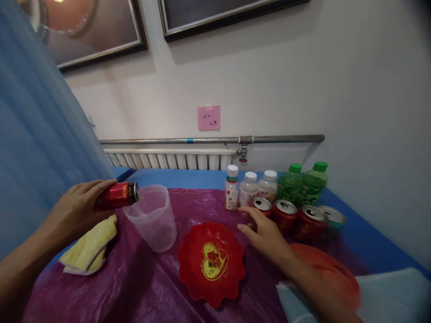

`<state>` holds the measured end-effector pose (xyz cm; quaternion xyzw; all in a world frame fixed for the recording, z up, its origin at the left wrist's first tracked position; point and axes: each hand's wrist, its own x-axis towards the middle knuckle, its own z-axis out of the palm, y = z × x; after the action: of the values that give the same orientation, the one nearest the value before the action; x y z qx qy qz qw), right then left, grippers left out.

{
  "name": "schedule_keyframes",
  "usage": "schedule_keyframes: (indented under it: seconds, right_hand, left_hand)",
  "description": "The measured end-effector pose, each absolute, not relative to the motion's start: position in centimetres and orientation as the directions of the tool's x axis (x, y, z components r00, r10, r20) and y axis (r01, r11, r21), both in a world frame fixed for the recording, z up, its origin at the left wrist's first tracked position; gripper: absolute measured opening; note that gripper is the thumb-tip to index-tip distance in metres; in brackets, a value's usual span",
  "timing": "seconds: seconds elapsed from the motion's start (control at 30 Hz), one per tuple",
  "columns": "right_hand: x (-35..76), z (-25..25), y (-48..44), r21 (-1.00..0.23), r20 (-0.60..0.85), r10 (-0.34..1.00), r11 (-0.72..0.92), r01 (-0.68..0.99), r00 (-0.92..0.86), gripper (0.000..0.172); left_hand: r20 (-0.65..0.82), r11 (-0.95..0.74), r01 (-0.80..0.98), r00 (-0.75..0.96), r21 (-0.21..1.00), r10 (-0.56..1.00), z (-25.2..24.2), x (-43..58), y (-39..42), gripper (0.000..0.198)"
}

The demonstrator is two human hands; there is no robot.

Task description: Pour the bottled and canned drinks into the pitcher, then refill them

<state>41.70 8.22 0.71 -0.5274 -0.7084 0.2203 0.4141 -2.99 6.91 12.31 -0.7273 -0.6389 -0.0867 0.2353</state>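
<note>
- Holding a red can (116, 196) on its side, the left hand (79, 207) has its grip closed tight around it
- the can's top sits at the rim of a clear plastic cup (152, 217)
- a yellow cloth (90, 246) lies under that hand on the purple surface (141, 287)
- the right hand (264, 233) has its fingers apart, holding nothing, just beside a row of open red cans (286, 214)
- a red plate (211, 262) lies between the hands

Five cans (284, 214), three white-capped bottles (249, 187), two green bottles (303, 183), one measuring cup (151, 217), one red plate (211, 262).
</note>
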Motion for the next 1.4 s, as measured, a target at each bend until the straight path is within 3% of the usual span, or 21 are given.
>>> schedule_keyframes:
  seconds: [0.2,0.47,0.77,1.13,1.4]
  right_hand:
    - [42.9,-2.0,8.1,-0.748,0.422,0.902,0.400,0.529,-0.085,0.035]
    - [43.3,-3.3,7.8,-0.693,0.533,0.842,0.493,0.526,-0.087,0.028]
    - [42.8,-4.1,7.8,-0.684,0.497,0.857,0.482,0.547,-0.133,0.026]
    - [42.7,-4.1,7.7,-0.695,0.461,0.871,0.472,0.542,-0.167,0.025]
    - [42.6,-4.2,7.7,-0.683,0.470,0.864,0.486,0.545,-0.182,0.025]
  left_hand:
    - [0.473,-0.060,0.939,0.225,-0.339,0.852,12.7,-1.2,6.7,0.057]
    - [0.487,-0.146,0.837,0.439,-0.527,0.755,12.7,0.0,6.7,0.048]
    - [0.409,-0.149,0.847,0.391,-0.511,0.825,13.0,1.3,6.7,0.041]
    - [0.358,-0.102,0.838,0.334,-0.535,0.872,13.3,2.0,6.4,0.048]
    - [0.373,-0.069,0.831,0.320,-0.551,0.871,13.5,2.6,6.4,0.046]
